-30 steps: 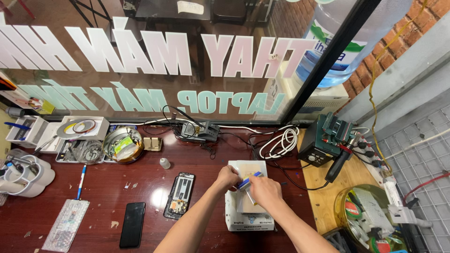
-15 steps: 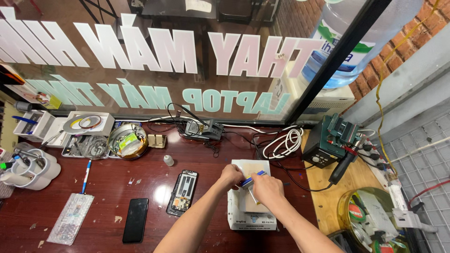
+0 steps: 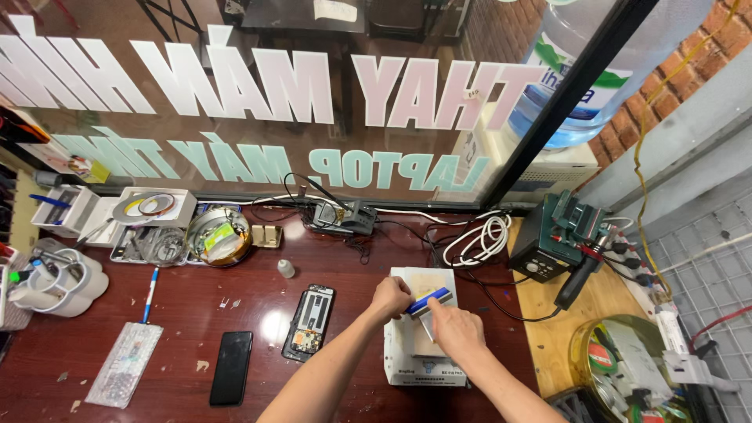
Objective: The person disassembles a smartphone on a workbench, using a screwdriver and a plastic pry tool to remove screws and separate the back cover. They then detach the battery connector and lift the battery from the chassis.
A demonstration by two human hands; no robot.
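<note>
Dark red wood forms the bench [image 3: 180, 313], on which a white box-shaped machine [image 3: 423, 368] is set near the front edge, its top plate [image 3: 429, 283] pale and flat. Both hands are placed over this plate. The left hand [image 3: 389, 298] is closed, its fingers narrow around one end of a blue-handled tool [image 3: 428, 301]. The right hand [image 3: 457, 330] is laid on the other end, fingers curled down onto the tool and onto what appears to be a thin flat panel [image 3: 427, 323] lying on the plate; the panel is largely hidden by the hands, so its kind cannot be confirmed.

As judged from these positions, work with the tool on the panel is under way and not finished: the tool is pressed low against the plate and nothing has been lifted clear.

To the left of the machine, an opened phone frame [image 3: 310, 321] is lying with its insides exposed, apart from the hands and untouched. A black phone [image 3: 232, 367] is lying face down further left, and a clear packet [image 3: 124, 364] beside that. A small white bottle [image 3: 287, 269] is standing behind the frame. A coiled white cable [image 3: 478, 239] and a green soldering station [image 3: 560, 235] are seen to the right rear, well apart from the work.
</note>
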